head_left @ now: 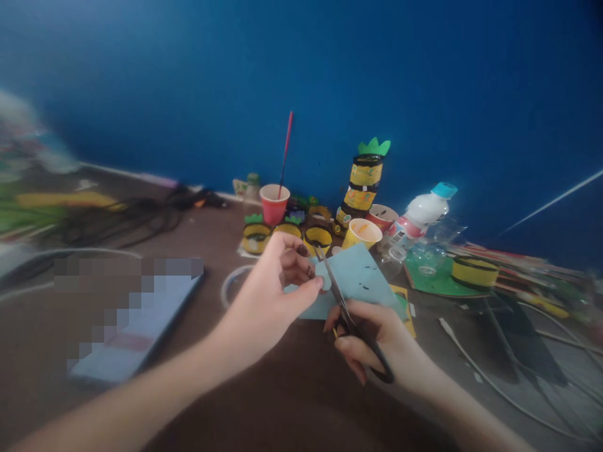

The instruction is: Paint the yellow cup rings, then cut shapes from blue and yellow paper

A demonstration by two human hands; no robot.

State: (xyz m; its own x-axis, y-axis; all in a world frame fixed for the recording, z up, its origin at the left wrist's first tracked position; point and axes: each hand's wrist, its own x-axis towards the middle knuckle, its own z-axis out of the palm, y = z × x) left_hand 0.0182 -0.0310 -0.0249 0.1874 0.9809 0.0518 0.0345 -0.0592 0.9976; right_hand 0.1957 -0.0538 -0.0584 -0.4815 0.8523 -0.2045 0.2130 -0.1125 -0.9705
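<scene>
Between the thumb and fingers of my left hand (277,282) is a small light-blue paper piece (323,275) with a rounded edge. My right hand (372,339) grips a pair of scissors (340,295) by its dark handles. The blades point up and away, right beside the small paper piece; I cannot tell whether they touch it. Under and behind both hands lies a larger light-blue sheet (365,276) with a few dark marks on it.
Behind the hands stand yellow-and-black rings (318,237), a red cup (274,204) holding a thin stick, a yellow cup (362,232), a stacked pineapple-like tower (365,182) and a leaning white bottle (419,216). A phone-like device (141,333) lies left; a white cable (485,383) curves at right.
</scene>
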